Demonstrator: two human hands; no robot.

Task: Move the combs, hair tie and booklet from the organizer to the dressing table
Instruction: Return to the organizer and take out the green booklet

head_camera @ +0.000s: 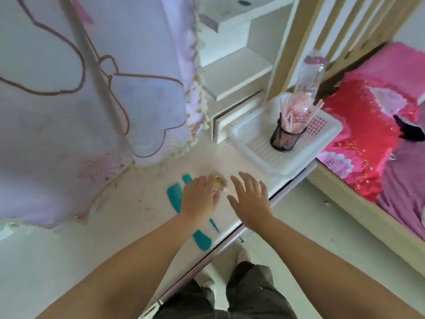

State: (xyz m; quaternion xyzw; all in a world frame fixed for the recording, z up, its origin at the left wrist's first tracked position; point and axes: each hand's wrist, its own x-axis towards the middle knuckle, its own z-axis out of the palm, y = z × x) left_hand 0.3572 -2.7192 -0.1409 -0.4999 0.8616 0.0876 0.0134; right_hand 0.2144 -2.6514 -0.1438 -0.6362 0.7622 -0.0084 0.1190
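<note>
Two teal combs lie on the white dressing table (128, 210): a wide one (175, 196) left of my left hand, and a narrow tail comb (202, 240) whose middle is hidden under my wrist. My left hand (199, 199) rests on a frilly beige hair tie (220, 182), fingers curled over it. My right hand (250, 199) hovers just right of it, fingers spread, holding nothing. The white plastic basket organizer (253, 143) stands at the table's right end. No booklet is visible.
Inside the basket stand a black mesh cup of pink sticks (286, 137) and a clear plastic bottle (309, 88). A lilac cloth (80, 100) hangs over the table's back left. White shelves (234, 72) rise behind. A bed with pink bedding (377, 125) is at right.
</note>
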